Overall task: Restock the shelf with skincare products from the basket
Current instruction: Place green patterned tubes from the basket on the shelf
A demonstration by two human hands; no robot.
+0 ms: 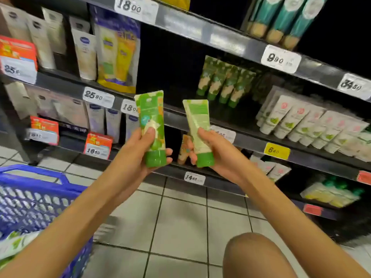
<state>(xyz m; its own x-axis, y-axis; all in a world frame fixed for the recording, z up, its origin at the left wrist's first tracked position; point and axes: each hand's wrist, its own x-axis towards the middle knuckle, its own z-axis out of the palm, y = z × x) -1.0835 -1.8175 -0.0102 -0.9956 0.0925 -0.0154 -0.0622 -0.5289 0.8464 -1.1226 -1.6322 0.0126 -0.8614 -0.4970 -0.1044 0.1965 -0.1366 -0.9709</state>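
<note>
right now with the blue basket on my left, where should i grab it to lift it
Take the blue basket by its handle, the bar along the far rim, reaching down from above; the open slot under it lets fingers curl round. The nearer left hand grips a green tube; set that down first.

Yellow price tag [277, 151], tiled floor [180, 227]

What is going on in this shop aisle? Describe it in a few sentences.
A person faces a shelf, a tube in each hand, caps down. The left hand grips a bright green tube, the right hand a paler tube. Neither is on the shelf yet. A blue basket is at the left.
</note>
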